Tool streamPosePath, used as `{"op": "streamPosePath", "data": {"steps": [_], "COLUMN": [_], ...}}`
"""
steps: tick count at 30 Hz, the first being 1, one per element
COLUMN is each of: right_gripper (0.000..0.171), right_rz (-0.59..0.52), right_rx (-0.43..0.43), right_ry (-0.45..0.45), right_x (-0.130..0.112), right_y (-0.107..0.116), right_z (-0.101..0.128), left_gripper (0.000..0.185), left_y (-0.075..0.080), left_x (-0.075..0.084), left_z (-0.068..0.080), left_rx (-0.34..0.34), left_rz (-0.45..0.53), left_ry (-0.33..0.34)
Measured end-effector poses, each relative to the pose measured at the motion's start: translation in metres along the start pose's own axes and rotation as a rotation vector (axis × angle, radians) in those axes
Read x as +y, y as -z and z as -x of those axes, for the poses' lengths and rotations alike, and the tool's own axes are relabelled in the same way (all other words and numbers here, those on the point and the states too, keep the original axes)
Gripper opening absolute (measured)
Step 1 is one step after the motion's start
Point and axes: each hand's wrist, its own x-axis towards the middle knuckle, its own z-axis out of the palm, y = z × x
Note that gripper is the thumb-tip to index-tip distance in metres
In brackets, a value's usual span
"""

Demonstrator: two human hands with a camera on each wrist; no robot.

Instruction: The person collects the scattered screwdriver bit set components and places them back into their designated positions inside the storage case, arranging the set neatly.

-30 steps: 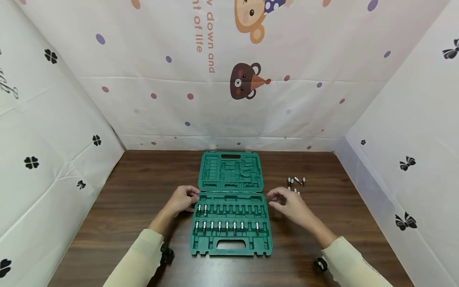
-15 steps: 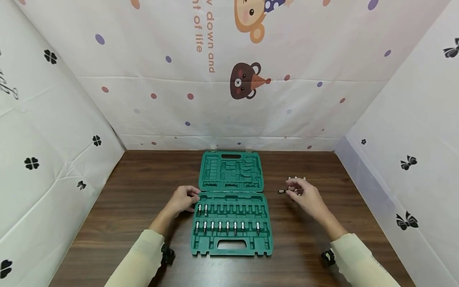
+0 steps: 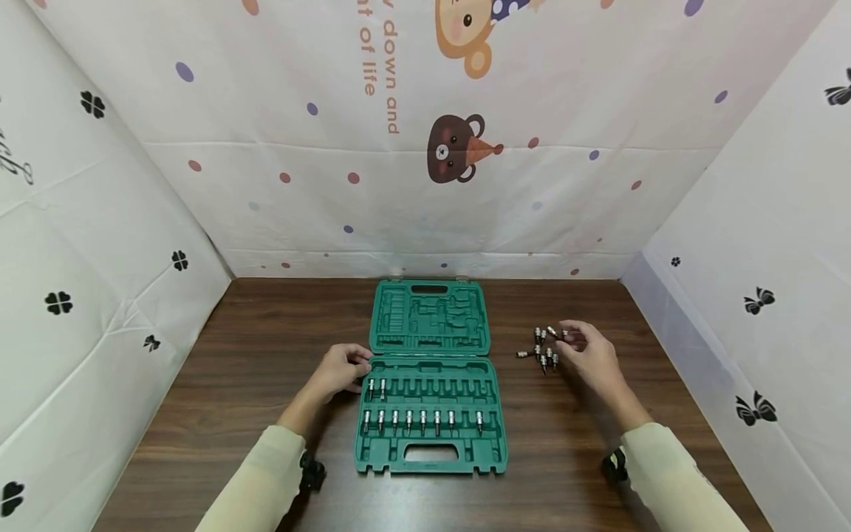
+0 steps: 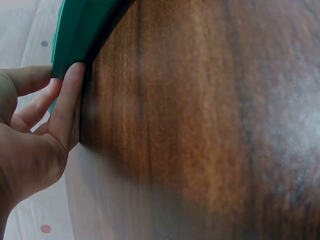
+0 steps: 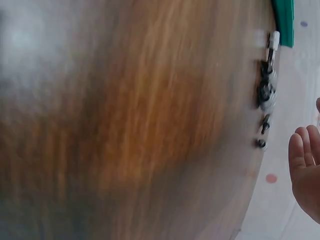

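Note:
A green tool case [image 3: 431, 414] lies opened out flat on the table, with several silver bit sockets [image 3: 422, 421] standing in its near half. My left hand [image 3: 339, 369] holds the case's left edge near the hinge; in the left wrist view, thumb and fingers [image 4: 70, 105] are on either side of the green edge. To the right of the case is a loose cluster of bit sockets [image 3: 544, 360]. My right hand [image 3: 594, 360] hovers at the cluster's right side, partly covering a socket. In the right wrist view the fingers [image 5: 297, 150] are relaxed, with nothing visible between them.
The dark wooden table [image 3: 279, 318] ends at a printed cloth backdrop [image 3: 299, 199] just behind the case lid [image 3: 428, 314]. White cloth walls close off both sides. One socket [image 3: 521, 355] lies sideways, between the case and the cluster.
My right hand has moved right, from beside the case across the loose sockets to their far side, leaving most of them uncovered. My left hand and the case have stayed put.

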Motion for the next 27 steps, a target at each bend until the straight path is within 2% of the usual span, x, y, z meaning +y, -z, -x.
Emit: {"op": "streamPosePath", "data": {"steps": [10,14,27], "right_gripper": [0.043,0.044,0.046], "right_rz": [0.054,0.087,0.178], "right_rx": [-0.021,-0.036,-0.203], "right_ry": [-0.076,-0.077,-0.128], "right_x": [0.02,0.027,0.03], "right_y": [0.001,0.001,0.002], "right_z": [-0.013,-0.02,-0.039], "left_gripper": [0.02,0.02,0.019], "left_y": [0.0,0.0,0.0], "left_x": [0.0,-0.001,-0.001], "left_z": [0.0,-0.001,-0.001], "left_rx": [0.005,0.005,0.01], "left_rz": [-0.004,-0.008,-0.003], "left_ry": [0.005,0.007,0.003]}}
